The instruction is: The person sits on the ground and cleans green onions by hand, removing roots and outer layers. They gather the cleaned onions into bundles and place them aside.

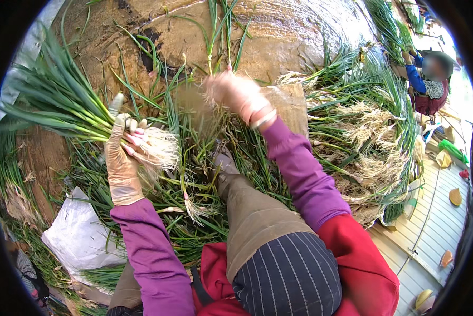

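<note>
My left hand (122,158), in a thin tan glove, grips a thick bunch of green onions (90,122). Their long leaves fan out to the upper left, and the pinkish bulbs and white roots (161,148) stick out on the right of my fist. Motion blurs my gloved right hand (236,94), reaching forward over the middle with a pale band at its wrist. Right at its fingers are the lower ends of a few single onion stalks (210,47); whether the fingers are closed on them is hidden by the blur. Loose onions and leaves (189,233) lie around my boot (224,160).
A heap of onions with dry roots (363,146) lies to my right, beside a piece of board (287,104). Ahead is a wet, soil-stained surface (283,43). A white sheet (82,233) lies at lower left. Another person (428,83) handles onions at upper right.
</note>
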A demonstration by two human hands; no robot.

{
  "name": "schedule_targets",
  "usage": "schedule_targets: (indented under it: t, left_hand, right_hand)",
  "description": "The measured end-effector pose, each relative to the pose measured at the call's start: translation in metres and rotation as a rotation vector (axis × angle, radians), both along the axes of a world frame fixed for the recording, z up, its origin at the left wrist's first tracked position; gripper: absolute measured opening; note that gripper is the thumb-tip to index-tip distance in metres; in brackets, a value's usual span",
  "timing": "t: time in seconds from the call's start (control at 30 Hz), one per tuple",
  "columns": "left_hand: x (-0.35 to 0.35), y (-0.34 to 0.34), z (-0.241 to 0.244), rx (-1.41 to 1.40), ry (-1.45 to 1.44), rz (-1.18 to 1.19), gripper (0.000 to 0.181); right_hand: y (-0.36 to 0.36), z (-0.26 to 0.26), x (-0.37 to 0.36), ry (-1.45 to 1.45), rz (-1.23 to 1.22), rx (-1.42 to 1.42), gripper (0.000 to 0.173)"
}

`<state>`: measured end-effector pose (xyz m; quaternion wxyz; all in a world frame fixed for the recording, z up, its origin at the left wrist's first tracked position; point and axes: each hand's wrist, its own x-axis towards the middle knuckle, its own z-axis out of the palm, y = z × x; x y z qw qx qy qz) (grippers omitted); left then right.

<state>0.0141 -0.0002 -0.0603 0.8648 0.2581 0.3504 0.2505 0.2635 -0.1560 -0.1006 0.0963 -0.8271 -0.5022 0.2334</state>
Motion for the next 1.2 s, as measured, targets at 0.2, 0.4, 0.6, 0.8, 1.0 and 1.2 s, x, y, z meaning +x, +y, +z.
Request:
schedule_targets:
  t: [0.2, 0.4, 0.6, 0.8, 1.0, 1.2]
  left_hand:
    - [0.022, -0.037, -0.002, -0.309, 0.021, -0.007, 0.032]
    - [0.009, -0.041, -0.029, -0.194, 0.19, -0.252, 0.032]
    - [0.005, -0.051, -0.042, -0.148, 0.307, -0.431, 0.027]
    - [0.002, -0.041, -0.021, -0.283, -0.033, -0.069, 0.032]
    - [-0.001, -0.037, -0.018, -0.313, 0.044, -0.17, 0.037]
    - [-0.003, -0.044, -0.032, -0.344, -0.017, -0.24, 0.042]
  right_hand:
    - [0.014, -0.017, 0.055, -0.051, -0.33, -0.265, 0.048]
    - [0.001, 0.048, -0.045, 0.241, -0.206, 0.181, 0.036]
    - [-0.025, 0.038, -0.083, 0.916, 0.027, -0.198, 0.017]
    - [0.028, 0.02, -0.009, 0.004, -0.366, -0.178, 0.054]
    - [0.028, -0.007, 0.01, 0.446, -0.501, 0.175, 0.034]
    - [0.006, 0.004, -0.009, 0.021, -0.335, 0.105, 0.021]
